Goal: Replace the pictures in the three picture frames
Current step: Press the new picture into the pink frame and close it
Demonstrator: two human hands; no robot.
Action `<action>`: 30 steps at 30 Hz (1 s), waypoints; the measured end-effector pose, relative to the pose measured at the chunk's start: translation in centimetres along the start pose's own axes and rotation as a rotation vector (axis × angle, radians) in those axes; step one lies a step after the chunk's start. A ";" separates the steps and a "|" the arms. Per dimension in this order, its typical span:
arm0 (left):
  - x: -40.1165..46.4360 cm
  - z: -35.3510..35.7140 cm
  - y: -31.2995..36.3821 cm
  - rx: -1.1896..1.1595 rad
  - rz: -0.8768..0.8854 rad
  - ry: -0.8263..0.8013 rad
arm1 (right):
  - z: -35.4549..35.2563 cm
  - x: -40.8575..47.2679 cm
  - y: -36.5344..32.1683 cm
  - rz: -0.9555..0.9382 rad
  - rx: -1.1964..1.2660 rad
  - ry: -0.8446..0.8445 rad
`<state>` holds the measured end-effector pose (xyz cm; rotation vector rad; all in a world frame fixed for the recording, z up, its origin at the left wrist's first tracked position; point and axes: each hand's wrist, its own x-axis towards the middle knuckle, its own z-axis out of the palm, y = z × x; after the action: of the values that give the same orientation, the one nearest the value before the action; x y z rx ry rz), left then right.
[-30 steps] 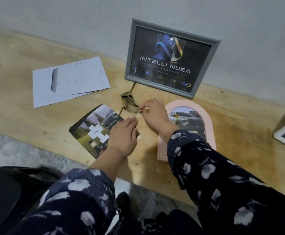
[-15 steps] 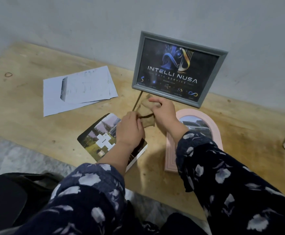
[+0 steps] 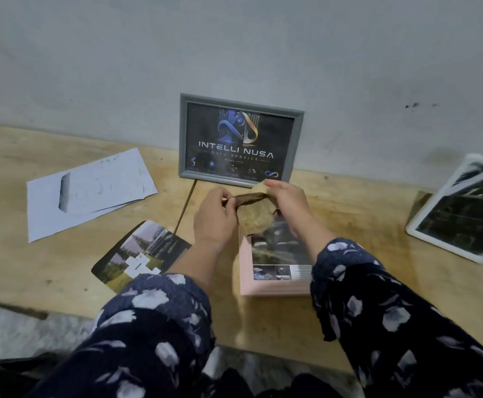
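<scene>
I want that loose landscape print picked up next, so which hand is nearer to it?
The left hand, probably: the landscape print lies on the table on its side. The right hand is over the pink frame.

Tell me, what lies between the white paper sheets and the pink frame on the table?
In the head view, a loose landscape photo lies flat between the paper sheets and the pink frame, and the left hand is above that stretch.

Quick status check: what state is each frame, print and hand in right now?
Grey frame: upright against wall, picture inside.
Pink frame: flat, picture inside.
White frame: tilted, picture inside.
Loose print: flat on table.
Papers: stacked flat.
Brown piece: held by both hands.
Left hand: gripping.
Right hand: gripping.
</scene>
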<state>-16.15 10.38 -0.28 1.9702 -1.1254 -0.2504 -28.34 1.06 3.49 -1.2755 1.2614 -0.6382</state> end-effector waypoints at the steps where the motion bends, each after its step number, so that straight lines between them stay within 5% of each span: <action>1: 0.2 0.1 0.4 -0.067 -0.052 -0.011 | -0.5 -0.2 0.1 0.068 0.075 -0.019; 10: 1.0 2.9 2.0 -0.469 -0.324 -0.089 | -5.1 -2.0 2.9 0.043 -0.133 -0.124; 23: 0.4 3.2 3.1 -0.690 -0.658 -0.223 | -5.0 -2.3 4.3 0.057 -0.079 -0.114; 30: -0.5 2.7 2.5 -0.467 -0.412 -0.488 | -4.4 -1.4 3.7 0.013 -0.233 -0.125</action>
<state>-19.46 8.61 -0.27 1.7305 -0.8273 -1.1546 -33.79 1.76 1.25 -1.4741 1.2660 -0.4036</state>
